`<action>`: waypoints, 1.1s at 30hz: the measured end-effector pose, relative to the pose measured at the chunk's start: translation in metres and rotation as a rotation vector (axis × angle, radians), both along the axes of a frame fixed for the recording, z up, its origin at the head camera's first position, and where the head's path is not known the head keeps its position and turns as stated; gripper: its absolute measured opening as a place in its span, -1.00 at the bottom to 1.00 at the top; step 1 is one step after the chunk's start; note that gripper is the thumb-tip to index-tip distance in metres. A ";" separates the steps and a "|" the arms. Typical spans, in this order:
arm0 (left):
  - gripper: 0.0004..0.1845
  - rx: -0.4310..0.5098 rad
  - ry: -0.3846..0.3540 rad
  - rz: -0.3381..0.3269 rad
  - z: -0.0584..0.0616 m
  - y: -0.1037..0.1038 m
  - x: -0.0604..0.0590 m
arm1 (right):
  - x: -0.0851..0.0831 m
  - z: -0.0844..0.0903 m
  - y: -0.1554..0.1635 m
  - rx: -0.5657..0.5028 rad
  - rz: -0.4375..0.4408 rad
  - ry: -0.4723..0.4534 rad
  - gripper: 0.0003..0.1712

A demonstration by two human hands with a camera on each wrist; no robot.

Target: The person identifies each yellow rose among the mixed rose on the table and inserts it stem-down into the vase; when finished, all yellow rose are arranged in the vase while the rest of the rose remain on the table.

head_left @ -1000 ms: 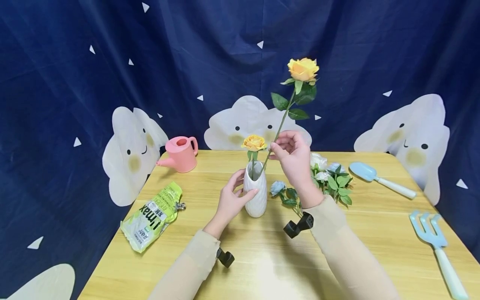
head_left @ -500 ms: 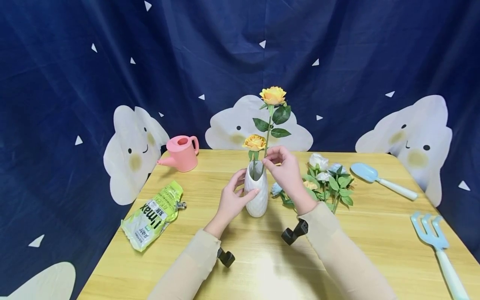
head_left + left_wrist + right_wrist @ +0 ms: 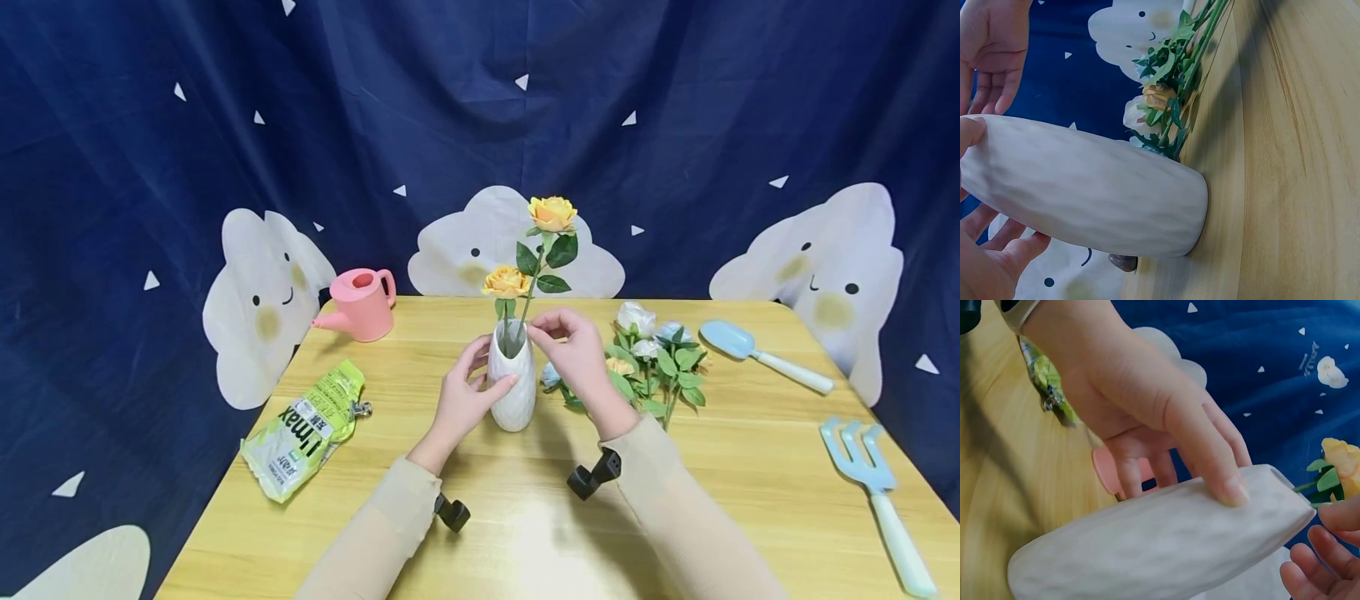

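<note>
A white ribbed vase [image 3: 514, 396] [image 3: 1097, 187] [image 3: 1160, 550] stands mid-table. My left hand [image 3: 459, 400] [image 3: 988, 269] [image 3: 1147, 406] grips its side, thumb in front and fingers behind. Two orange roses are in it: a short one [image 3: 507, 282] and a taller leafy one [image 3: 552, 213] leaning right. My right hand [image 3: 572, 346] [image 3: 991, 56] [image 3: 1325, 550] is at the vase's mouth, thumb and forefinger pinching the taller rose's stem [image 3: 529, 300] just above the rim.
White and pale blue flowers [image 3: 652, 358] [image 3: 1166, 94] lie right of the vase. A pink watering can [image 3: 360, 304] and a green bag [image 3: 307, 429] are to the left. A blue trowel [image 3: 757, 354] and rake [image 3: 870, 492] lie far right on the wooden table [image 3: 525, 533].
My right hand has lowered the taller rose into the vase, so its bloom dropped and shifted left. The left hand has kept hold of the vase.
</note>
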State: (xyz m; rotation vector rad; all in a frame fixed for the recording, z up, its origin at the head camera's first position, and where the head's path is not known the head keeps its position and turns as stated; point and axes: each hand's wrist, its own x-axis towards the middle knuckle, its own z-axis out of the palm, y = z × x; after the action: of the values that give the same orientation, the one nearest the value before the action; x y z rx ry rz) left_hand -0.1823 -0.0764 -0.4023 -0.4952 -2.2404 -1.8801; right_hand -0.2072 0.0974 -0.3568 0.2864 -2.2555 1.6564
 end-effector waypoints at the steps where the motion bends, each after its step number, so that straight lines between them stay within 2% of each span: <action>1: -0.37 0.001 0.000 -0.002 0.000 0.000 0.000 | 0.001 -0.002 0.002 -0.006 0.000 -0.006 -0.88; 8: -0.37 0.002 0.005 -0.002 0.000 -0.001 -0.001 | -0.002 -0.007 0.008 -0.059 0.007 -0.054 -0.84; 16: -0.37 -0.002 0.011 0.004 -0.002 0.000 -0.001 | -0.012 0.012 -0.002 -0.173 0.052 -0.046 -0.74; 21: -0.37 -0.014 0.001 0.002 -0.002 0.002 0.000 | -0.017 0.013 -0.007 -0.221 0.051 -0.080 -0.77; 28: -0.37 -0.005 -0.005 0.005 -0.002 0.002 0.000 | -0.018 0.011 -0.011 -0.205 0.037 -0.110 -0.85; 33: -0.37 -0.007 0.000 0.008 -0.001 0.002 0.000 | -0.021 0.012 -0.012 -0.140 0.026 -0.108 -0.82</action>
State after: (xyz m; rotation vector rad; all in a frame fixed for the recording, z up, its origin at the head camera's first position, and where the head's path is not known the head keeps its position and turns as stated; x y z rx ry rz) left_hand -0.1822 -0.0744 -0.4032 -0.4864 -2.2459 -1.8687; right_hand -0.2285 0.0858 -0.3444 0.1972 -2.2061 1.8751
